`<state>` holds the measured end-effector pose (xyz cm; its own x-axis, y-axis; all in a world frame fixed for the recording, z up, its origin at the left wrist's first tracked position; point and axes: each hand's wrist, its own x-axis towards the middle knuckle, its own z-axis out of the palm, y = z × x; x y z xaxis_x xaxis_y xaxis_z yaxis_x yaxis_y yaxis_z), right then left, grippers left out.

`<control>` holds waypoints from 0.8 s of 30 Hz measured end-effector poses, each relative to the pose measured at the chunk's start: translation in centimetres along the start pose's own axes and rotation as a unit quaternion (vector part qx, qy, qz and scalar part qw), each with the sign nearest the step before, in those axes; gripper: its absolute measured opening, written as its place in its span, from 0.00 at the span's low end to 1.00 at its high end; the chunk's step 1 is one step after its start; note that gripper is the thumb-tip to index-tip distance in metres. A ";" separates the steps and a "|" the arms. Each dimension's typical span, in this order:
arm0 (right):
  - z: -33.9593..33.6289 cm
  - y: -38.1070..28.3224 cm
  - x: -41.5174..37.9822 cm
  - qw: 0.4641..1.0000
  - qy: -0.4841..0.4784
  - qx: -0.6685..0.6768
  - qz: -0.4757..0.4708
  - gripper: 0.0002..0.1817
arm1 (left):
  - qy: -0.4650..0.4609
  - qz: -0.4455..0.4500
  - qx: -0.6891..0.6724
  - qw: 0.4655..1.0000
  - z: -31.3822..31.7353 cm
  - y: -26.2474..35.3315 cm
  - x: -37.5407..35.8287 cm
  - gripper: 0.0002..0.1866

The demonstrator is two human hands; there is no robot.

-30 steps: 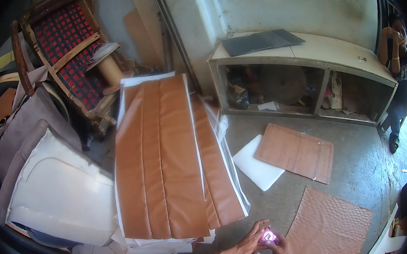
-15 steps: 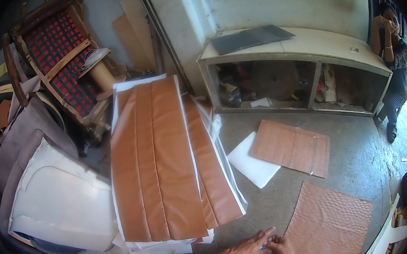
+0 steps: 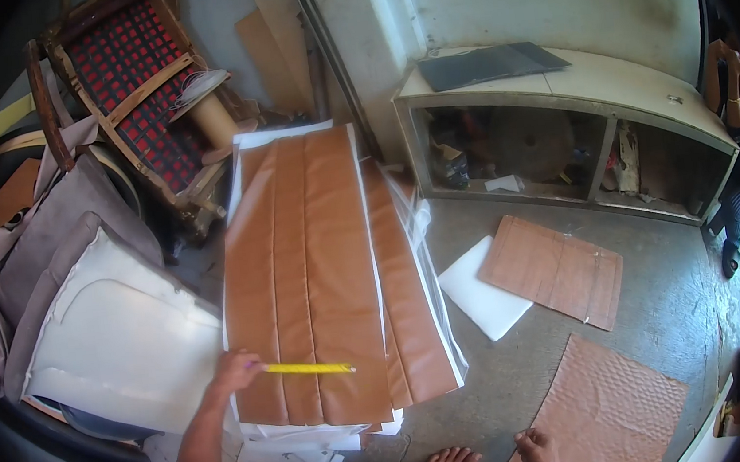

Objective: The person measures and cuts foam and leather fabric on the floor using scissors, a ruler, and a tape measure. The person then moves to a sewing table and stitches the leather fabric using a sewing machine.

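Note:
My left hand (image 3: 239,368) is closed on one end of a yellow measuring tape (image 3: 307,368). The tape stretches to the right over the lower part of a brown leather-like panel (image 3: 333,261) with stitched lengthwise seams. That panel lies on a stack with white edges, overlapping a second brown panel (image 3: 414,316). My right hand (image 3: 538,453) is curled closed near the left edge of a quilted brown sheet (image 3: 609,404) on the floor. Whatever its fingers hold, if anything, is hidden.
An upturned chair frame (image 3: 153,100) with red-and-black webbing leans at the back left, above a white padded piece (image 3: 123,344). A low cabinet (image 3: 544,94) stands along the wall. A brown panel (image 3: 552,271) overlaps a white pad (image 3: 474,297). A person (image 3: 739,133) stands far right.
My hands were together at the bottom; now they are apart. My left hand has moved left and up over the panel with the yellow measuring tape showing. The view has shifted left.

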<state>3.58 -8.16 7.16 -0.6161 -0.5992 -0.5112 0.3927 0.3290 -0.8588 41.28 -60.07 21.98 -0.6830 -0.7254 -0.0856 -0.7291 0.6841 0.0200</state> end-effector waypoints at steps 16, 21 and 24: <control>-2.9 6.9 2.2 0.993 0.003 -0.061 -0.103 0.15 | 0.016 -0.079 0.102 0.991 2.3 -8.1 -0.7 0.17; -3.2 5.3 1.6 0.997 -0.004 -0.077 -0.029 0.14 | 0.010 -0.094 0.123 0.988 3.1 -8.1 -0.6 0.17; -3.2 7.0 2.3 0.997 0.011 -0.063 -0.052 0.14 | -0.012 -0.112 0.120 0.986 3.5 -8.3 -0.3 0.19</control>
<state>2.73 -4.87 -0.08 -0.6647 -0.6188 -0.4187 0.2375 0.3564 -0.9037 47.67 -65.29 18.39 -0.5026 -0.8603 -0.0856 -0.8280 0.5075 -0.2385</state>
